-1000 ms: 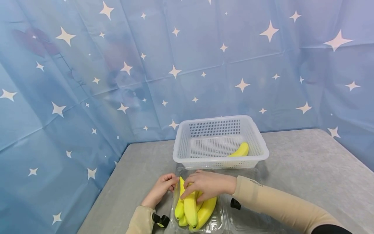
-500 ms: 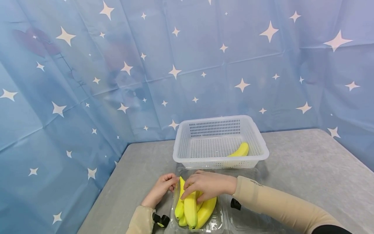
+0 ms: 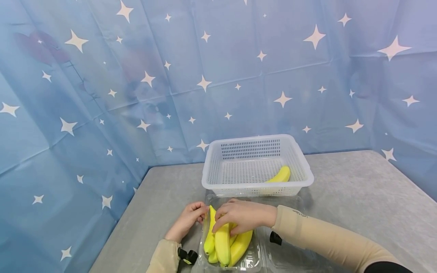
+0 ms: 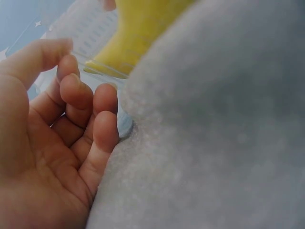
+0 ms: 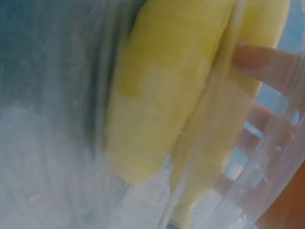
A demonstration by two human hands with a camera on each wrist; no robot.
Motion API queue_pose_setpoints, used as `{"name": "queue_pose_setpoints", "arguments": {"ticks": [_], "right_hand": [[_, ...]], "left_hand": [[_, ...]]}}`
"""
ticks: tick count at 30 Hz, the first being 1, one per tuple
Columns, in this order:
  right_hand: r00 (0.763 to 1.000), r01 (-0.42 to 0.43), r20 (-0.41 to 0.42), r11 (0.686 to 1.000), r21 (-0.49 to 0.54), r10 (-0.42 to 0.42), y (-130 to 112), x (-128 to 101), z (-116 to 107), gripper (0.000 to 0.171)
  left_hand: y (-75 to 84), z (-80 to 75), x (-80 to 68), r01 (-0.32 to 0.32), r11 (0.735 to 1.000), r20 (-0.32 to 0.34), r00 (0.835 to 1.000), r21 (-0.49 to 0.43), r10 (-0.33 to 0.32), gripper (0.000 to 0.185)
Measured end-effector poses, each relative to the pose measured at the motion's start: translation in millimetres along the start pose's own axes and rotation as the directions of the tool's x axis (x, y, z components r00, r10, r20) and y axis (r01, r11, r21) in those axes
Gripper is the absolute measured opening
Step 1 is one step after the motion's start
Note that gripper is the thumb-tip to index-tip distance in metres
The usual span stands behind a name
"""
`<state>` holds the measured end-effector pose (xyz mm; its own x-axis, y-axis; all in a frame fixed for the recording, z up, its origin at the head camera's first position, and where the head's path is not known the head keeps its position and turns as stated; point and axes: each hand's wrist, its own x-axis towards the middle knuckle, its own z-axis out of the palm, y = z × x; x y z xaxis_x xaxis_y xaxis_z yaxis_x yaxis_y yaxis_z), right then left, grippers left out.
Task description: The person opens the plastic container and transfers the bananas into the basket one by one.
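Several yellow bananas [image 3: 222, 246] lie bunched in the left half of a clear plastic clamshell container [image 3: 254, 259]. My right hand [image 3: 237, 216] reaches over them from the right and grips the upper banana, thumb on one side and fingers on the other. In the right wrist view, bananas [image 5: 162, 90] show through clear plastic, with fingers [image 5: 267, 62] against one of them. At the container's far left corner, my left hand [image 3: 191, 218] pinches the rim between thumb and index finger. The left wrist view shows that hand [image 4: 52, 129] with its other fingers curled.
Behind the container stands a white perforated basket [image 3: 257, 185] with one banana [image 3: 281, 174] at its right side. The container's other half [image 3: 286, 254] lies flat on the right, under my right forearm. A blue star-patterned curtain [image 3: 239, 102] borders the grey table [image 3: 355, 182].
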<state>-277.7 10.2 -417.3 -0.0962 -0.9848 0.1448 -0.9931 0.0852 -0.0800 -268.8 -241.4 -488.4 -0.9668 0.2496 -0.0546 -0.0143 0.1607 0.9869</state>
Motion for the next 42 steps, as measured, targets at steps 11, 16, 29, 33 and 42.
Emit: {"name": "queue_pose_setpoints", "arguments": {"ticks": [11,16,29,33,42], "right_hand": [[0.999,0.022,-0.025,0.999,-0.033,-0.023,-1.1,-1.2,-0.2,0.049],[0.999,0.027,-0.036,0.998,-0.054,-0.029,0.2,-2.4,0.5,0.049],[0.998,0.056,-0.042,0.998,-0.011,-0.057,2.1,-2.9,-0.8,0.049],[0.998,0.04,-0.045,0.999,-0.008,-0.041,1.2,-4.5,-3.0,0.049],[0.998,0.027,-0.065,1.0,-0.007,-0.027,-0.6,-7.5,-8.1,0.05]], "left_hand": [[-0.3,-0.1,-0.4,-0.004,1.0,0.009,1.0,-0.009,0.004,0.024],[0.7,-0.2,-0.6,-0.012,1.0,0.012,1.0,-0.008,0.012,0.025],[0.2,-0.1,-1.8,0.005,1.0,0.004,1.0,0.003,-0.005,0.027],[0.4,-0.8,-2.2,0.006,1.0,-0.001,1.0,0.003,-0.006,0.026],[1.1,-0.8,-0.9,0.017,1.0,-0.007,1.0,0.007,-0.017,0.026]]}}
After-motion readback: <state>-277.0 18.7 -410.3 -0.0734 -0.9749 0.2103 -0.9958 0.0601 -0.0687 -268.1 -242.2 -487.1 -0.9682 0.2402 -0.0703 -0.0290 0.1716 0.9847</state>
